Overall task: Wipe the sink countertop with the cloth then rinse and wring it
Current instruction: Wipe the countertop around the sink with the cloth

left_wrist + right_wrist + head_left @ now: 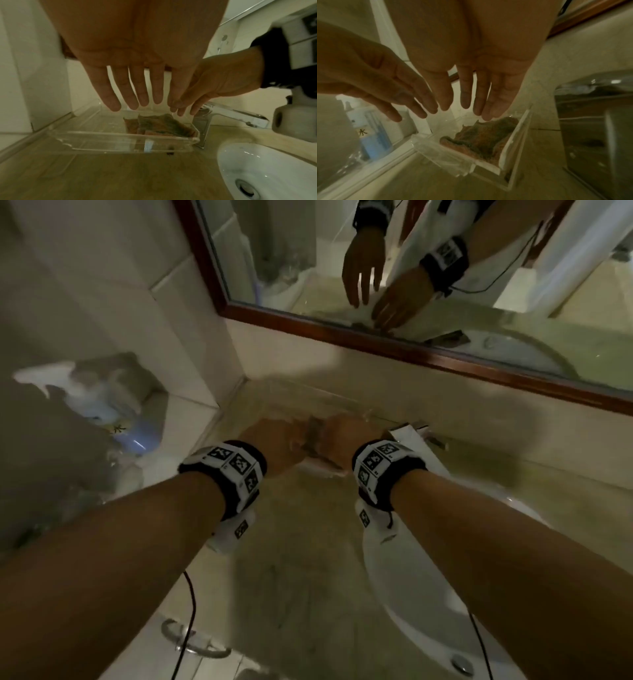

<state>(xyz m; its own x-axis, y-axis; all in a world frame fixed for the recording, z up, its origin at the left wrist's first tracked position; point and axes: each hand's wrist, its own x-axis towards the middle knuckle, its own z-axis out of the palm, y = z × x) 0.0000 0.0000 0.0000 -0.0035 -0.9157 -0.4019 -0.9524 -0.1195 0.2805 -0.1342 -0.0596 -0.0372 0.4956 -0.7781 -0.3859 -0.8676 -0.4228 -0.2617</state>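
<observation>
A folded brownish-green cloth (163,124) (481,138) (313,436) lies in the right end of a clear plastic tray (120,140) (513,135) at the back of the beige countertop (301,542). My left hand (133,81) (274,446) (385,83) hovers over the tray with straight, spread fingers. Beside it, my right hand (471,88) (214,83) (349,436) reaches down over the cloth with its fingers extended too. Its fingertips are just above the cloth; I cannot tell if they touch it. Neither hand holds anything.
A chrome faucet (231,116) (414,429) stands right of the tray, above the white sink basin (265,169) (411,594). A spray bottle (368,128) (113,405) sits left, past the tiled wall corner. A wood-framed mirror (445,347) runs above the counter.
</observation>
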